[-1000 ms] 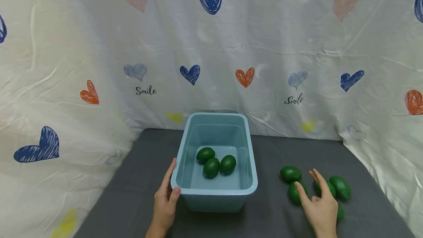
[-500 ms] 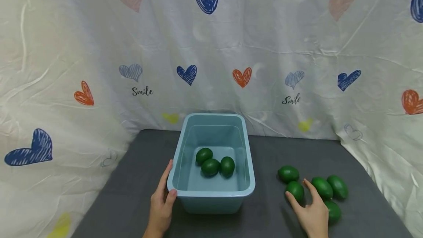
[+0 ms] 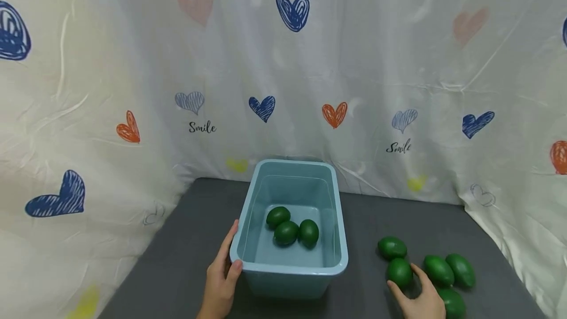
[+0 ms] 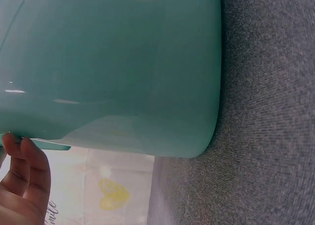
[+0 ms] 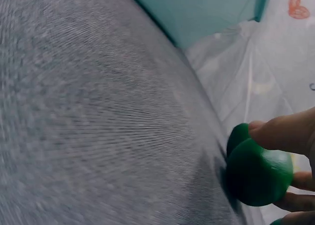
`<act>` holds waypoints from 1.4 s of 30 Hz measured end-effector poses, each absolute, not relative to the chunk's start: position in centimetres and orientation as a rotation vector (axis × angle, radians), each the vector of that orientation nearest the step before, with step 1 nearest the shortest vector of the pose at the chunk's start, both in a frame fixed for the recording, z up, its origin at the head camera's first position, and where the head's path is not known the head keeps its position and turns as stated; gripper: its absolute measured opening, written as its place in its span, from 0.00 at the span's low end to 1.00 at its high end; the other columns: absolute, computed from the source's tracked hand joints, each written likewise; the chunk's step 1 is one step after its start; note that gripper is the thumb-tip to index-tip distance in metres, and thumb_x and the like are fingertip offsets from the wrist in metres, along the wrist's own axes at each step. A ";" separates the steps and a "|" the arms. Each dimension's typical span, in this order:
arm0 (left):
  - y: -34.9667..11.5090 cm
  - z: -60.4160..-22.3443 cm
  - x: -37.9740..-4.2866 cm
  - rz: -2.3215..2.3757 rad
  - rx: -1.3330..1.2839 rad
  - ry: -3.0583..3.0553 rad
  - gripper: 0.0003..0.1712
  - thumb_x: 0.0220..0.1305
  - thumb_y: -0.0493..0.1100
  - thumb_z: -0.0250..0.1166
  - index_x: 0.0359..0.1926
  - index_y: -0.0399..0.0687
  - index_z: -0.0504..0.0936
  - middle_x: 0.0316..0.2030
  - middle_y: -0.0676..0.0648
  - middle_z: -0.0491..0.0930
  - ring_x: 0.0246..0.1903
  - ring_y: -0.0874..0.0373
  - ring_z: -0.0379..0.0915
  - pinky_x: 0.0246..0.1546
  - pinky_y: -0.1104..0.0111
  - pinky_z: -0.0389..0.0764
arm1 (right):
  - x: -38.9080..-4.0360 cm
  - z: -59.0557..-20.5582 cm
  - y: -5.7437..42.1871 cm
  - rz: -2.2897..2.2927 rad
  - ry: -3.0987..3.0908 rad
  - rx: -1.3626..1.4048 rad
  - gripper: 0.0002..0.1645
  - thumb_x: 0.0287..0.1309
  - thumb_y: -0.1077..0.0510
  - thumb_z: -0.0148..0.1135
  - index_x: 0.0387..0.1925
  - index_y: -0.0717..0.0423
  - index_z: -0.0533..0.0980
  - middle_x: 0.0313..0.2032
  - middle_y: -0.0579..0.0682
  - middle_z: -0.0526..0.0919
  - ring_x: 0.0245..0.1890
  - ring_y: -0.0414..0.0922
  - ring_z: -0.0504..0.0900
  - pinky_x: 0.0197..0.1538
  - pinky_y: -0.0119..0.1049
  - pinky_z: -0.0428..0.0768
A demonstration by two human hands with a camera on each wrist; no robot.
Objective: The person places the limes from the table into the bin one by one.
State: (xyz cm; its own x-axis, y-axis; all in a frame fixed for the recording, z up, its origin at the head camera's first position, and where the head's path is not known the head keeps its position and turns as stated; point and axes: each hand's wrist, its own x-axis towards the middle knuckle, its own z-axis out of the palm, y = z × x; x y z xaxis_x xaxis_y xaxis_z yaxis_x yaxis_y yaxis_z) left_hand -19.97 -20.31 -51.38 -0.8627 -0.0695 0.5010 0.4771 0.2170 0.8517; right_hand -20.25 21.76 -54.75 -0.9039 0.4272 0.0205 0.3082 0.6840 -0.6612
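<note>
My left hand (image 3: pixel 220 277) holds the near left corner of a light blue plastic bin (image 3: pixel 292 271), thumb at the front rim and fingers along the side. In the left wrist view its fingertips (image 4: pixel 30 145) meet the rim, beside the bin's smooth wall (image 4: pixel 123 62). Three dark green oval fruits lie together on the bin's floor, one of them the right-hand fruit (image 3: pixel 308 233). My right hand (image 3: pixel 421 299) pinches a glossy green fruit (image 3: pixel 399 273) on the table between thumb and fingers. The right wrist view shows the thumb (image 5: pixel 275 131) on this fruit (image 5: pixel 258 173).
Another green fruit (image 3: pixel 392 248) sits just behind the pinched one. Several more, including the far right fruit (image 3: pixel 461 270), cluster to the right of my right hand. A dark grey cloth (image 3: pixel 177 260) covers the table, and a white curtain (image 3: pixel 367 63) with printed hearts hangs behind.
My right hand has moved left and lower from over the right cluster, and its thumb and fingers have closed round the front left fruit. The left hand stays at the bin; the head view has shifted slightly.
</note>
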 end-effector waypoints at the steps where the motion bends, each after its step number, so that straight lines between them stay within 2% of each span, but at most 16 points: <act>1: -20.3 -51.3 -20.1 -1.676 -0.389 -2.055 0.40 0.79 0.30 0.52 0.85 0.54 0.55 0.83 0.45 0.56 0.78 0.68 0.55 0.68 0.81 0.63 | -20.4 -54.8 21.8 1.026 -2.719 -0.578 0.53 0.57 0.33 0.76 0.70 0.66 0.71 0.59 0.76 0.78 0.43 0.68 0.83 0.50 0.66 0.80; 4: -20.2 -51.2 -20.4 -1.652 -0.423 -2.020 0.40 0.78 0.29 0.52 0.85 0.54 0.56 0.83 0.45 0.57 0.79 0.65 0.55 0.70 0.80 0.63 | -21.0 -54.9 21.7 1.049 -2.718 -0.534 0.54 0.59 0.34 0.74 0.73 0.65 0.69 0.63 0.77 0.75 0.50 0.72 0.81 0.54 0.67 0.78; 7: -20.2 -51.4 -20.0 -1.654 -0.413 -2.013 0.40 0.78 0.28 0.52 0.85 0.53 0.56 0.83 0.47 0.57 0.79 0.67 0.54 0.70 0.81 0.62 | -21.1 -55.0 21.7 1.053 -2.717 -0.546 0.53 0.60 0.35 0.74 0.74 0.64 0.68 0.64 0.77 0.75 0.52 0.72 0.81 0.54 0.67 0.78; 13: -20.3 -51.6 -19.1 -1.690 -0.341 -2.052 0.41 0.79 0.29 0.51 0.86 0.55 0.54 0.84 0.48 0.55 0.80 0.67 0.52 0.71 0.81 0.61 | -20.9 -55.3 21.2 1.046 -2.675 -0.544 0.51 0.60 0.35 0.74 0.73 0.63 0.69 0.61 0.77 0.77 0.47 0.70 0.83 0.52 0.66 0.78; 22: -19.8 -51.8 -19.2 -1.688 -0.419 -1.968 0.41 0.77 0.27 0.52 0.85 0.51 0.56 0.83 0.44 0.57 0.79 0.67 0.55 0.70 0.81 0.62 | -20.7 -55.5 21.0 0.984 -2.593 -0.524 0.44 0.61 0.46 0.77 0.69 0.66 0.72 0.54 0.77 0.82 0.38 0.67 0.84 0.47 0.65 0.80; 28: -19.7 -51.9 -18.8 -1.706 -0.411 -1.967 0.40 0.77 0.27 0.51 0.85 0.50 0.56 0.83 0.39 0.56 0.79 0.66 0.55 0.70 0.81 0.62 | -20.6 -55.7 21.1 0.965 -2.614 -0.495 0.44 0.60 0.47 0.77 0.70 0.65 0.71 0.55 0.75 0.82 0.34 0.64 0.84 0.45 0.64 0.81; 30: -19.7 -52.0 -18.7 -1.706 -0.415 -1.969 0.40 0.77 0.27 0.51 0.85 0.50 0.56 0.83 0.42 0.56 0.79 0.67 0.55 0.70 0.81 0.62 | -20.5 -55.7 21.2 0.964 -2.621 -0.502 0.44 0.60 0.48 0.77 0.70 0.64 0.71 0.55 0.75 0.82 0.32 0.62 0.84 0.43 0.63 0.81; 35: -19.8 -52.0 -18.8 -1.697 -0.413 -1.977 0.40 0.78 0.28 0.52 0.85 0.51 0.56 0.83 0.45 0.56 0.79 0.67 0.54 0.69 0.81 0.62 | -20.4 -55.7 20.9 0.961 -2.611 -0.486 0.43 0.61 0.48 0.77 0.70 0.66 0.71 0.55 0.75 0.82 0.36 0.66 0.85 0.46 0.65 0.80; 39: -20.1 -51.7 -19.3 -1.671 -0.459 -1.979 0.40 0.77 0.28 0.52 0.85 0.50 0.55 0.83 0.43 0.56 0.79 0.65 0.55 0.70 0.80 0.63 | -20.3 -55.8 20.6 0.986 -2.584 -0.505 0.43 0.62 0.48 0.77 0.71 0.65 0.71 0.59 0.75 0.79 0.43 0.70 0.84 0.49 0.66 0.79; 42: -20.4 -51.6 -19.6 -1.655 -0.484 -1.993 0.41 0.76 0.27 0.52 0.85 0.50 0.55 0.83 0.42 0.56 0.79 0.64 0.55 0.70 0.79 0.63 | -19.8 -55.9 20.5 1.007 -2.565 -0.562 0.43 0.62 0.47 0.76 0.71 0.64 0.71 0.61 0.74 0.78 0.36 0.66 0.84 0.46 0.63 0.80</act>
